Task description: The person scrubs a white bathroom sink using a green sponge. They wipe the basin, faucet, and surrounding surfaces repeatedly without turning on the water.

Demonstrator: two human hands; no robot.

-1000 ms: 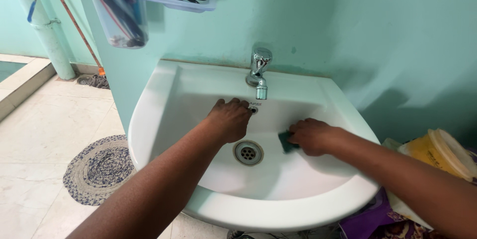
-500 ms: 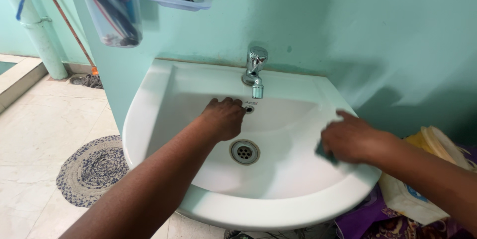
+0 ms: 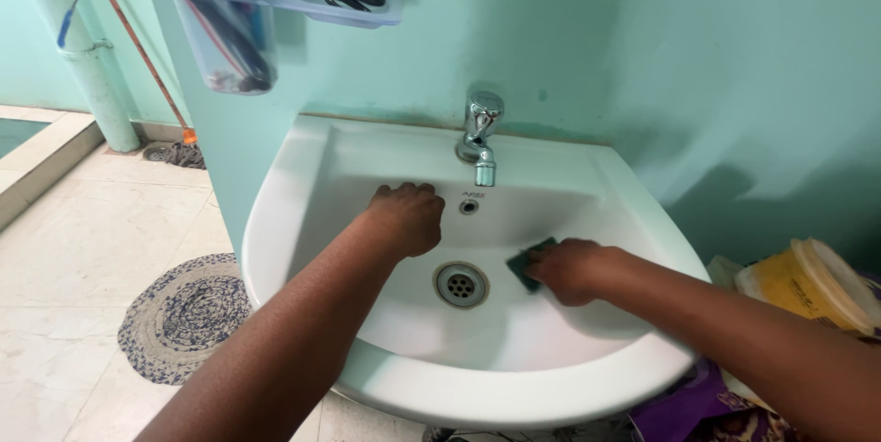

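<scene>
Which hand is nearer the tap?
Left. The left hand rests on the basin's back wall, just below and left of the tap. The right hand is lower, right of the drain, pressing a green scrub pad.

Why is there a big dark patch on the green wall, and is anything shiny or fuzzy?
Head view: the dark patch is a shadow cast on the wall right of the sink. The metal tap glints with bright highlights. The right hand gripping the green scrub pad looks a little soft; the rest is sharp.
</scene>
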